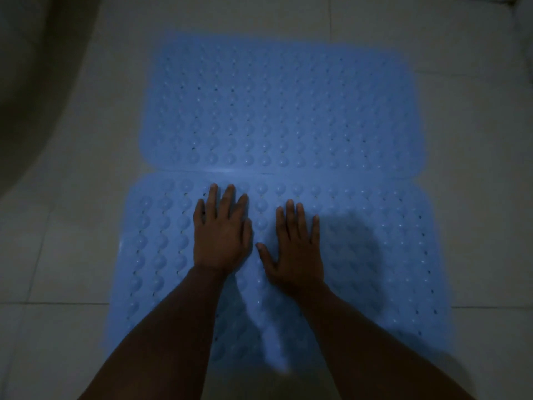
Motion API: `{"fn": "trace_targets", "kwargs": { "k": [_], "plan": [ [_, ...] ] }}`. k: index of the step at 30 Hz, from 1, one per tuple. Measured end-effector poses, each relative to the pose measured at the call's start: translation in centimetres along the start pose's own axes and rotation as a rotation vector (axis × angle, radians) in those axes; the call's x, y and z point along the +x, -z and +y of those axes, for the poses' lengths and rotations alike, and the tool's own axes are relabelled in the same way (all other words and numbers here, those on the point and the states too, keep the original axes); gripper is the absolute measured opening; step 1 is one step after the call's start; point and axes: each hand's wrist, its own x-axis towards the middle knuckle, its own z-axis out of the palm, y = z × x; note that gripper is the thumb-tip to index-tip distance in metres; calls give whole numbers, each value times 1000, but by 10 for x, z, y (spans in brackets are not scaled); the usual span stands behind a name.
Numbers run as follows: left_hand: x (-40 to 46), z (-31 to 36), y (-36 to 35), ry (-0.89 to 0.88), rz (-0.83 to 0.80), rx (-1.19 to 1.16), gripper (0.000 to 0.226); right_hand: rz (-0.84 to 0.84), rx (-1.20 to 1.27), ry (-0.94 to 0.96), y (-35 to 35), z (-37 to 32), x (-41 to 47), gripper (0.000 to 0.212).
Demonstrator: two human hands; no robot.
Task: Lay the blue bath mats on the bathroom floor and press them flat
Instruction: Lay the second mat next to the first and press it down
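Two blue bath mats with rows of round bumps and small holes lie on the tiled floor, one behind the other, their long edges meeting in a line. The far mat (277, 111) lies flat. The near mat (375, 255) carries both my hands. My left hand (220, 235) presses palm-down on it with straight fingers, just short of the seam. My right hand (294, 246) lies flat beside it, fingers spread and thumb out to the left. My forearms hide the near mat's middle strip.
Pale floor tiles (57, 255) with thin grout lines surround the mats. A dark curved shape (34, 82) fills the upper left corner. A pale raised edge (519, 13) shows at the top right. The light is dim.
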Motion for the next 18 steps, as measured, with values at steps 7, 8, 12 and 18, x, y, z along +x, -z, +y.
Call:
{"fn": "trace_targets", "kwargs": {
  "k": [7, 8, 12, 18],
  "plan": [
    [-1, -3, 4, -31, 0, 21, 54, -32, -7, -12, -2, 0, 0, 87],
    [-2, -2, 7, -23, -2, 17, 55, -44, 0, -16, -1, -1, 1, 87],
    [-1, 6, 20, -29, -21, 14, 58, -80, 47, -53, 8, -2, 7, 81],
    [-2, 16, 28, -68, -8, 16, 58, -81, 184, -119, 58, -2, 41, 47]
  ]
}}
